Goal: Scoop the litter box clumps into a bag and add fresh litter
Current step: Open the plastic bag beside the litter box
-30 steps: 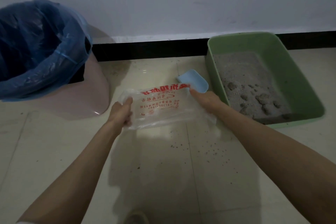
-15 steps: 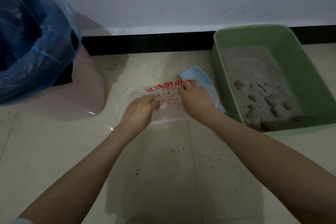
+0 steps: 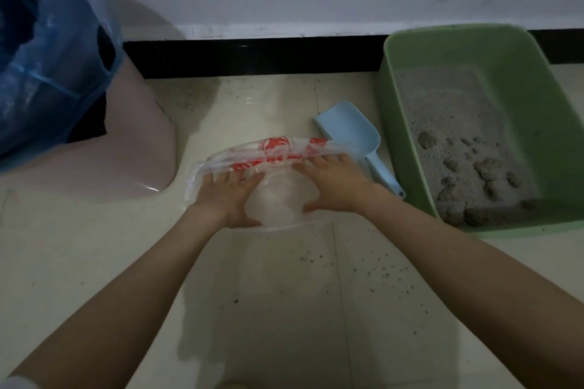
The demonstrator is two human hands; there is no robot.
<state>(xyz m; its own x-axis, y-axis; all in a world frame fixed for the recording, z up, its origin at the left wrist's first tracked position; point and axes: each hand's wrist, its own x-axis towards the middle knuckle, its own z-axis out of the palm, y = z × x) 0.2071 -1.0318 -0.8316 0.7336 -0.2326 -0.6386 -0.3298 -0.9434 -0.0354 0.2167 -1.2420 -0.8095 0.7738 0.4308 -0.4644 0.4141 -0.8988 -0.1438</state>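
A clear plastic bag [image 3: 278,153] with red print lies on the tiled floor in front of me. My left hand [image 3: 227,196] and my right hand [image 3: 335,186] rest on it side by side, fingers stretched forward into its mouth and holding it apart. A light blue scoop [image 3: 350,129] lies on the floor just right of the bag, its handle beside my right wrist. Further right stands the green litter box [image 3: 388,104], holding grey litter with several dark clumps [image 3: 486,167] at its near end.
A pink bin [image 3: 136,142] lined with a blue bag [image 3: 47,57] stands at the left against the wall. Litter grains [image 3: 379,271] are scattered on the floor tiles near my right forearm. A black skirting [image 3: 252,55] runs along the wall behind.
The bag went from being held up by its two ends to lying on the floor. Both hands have moved onto its mouth and spread it. The scoop is now uncovered.
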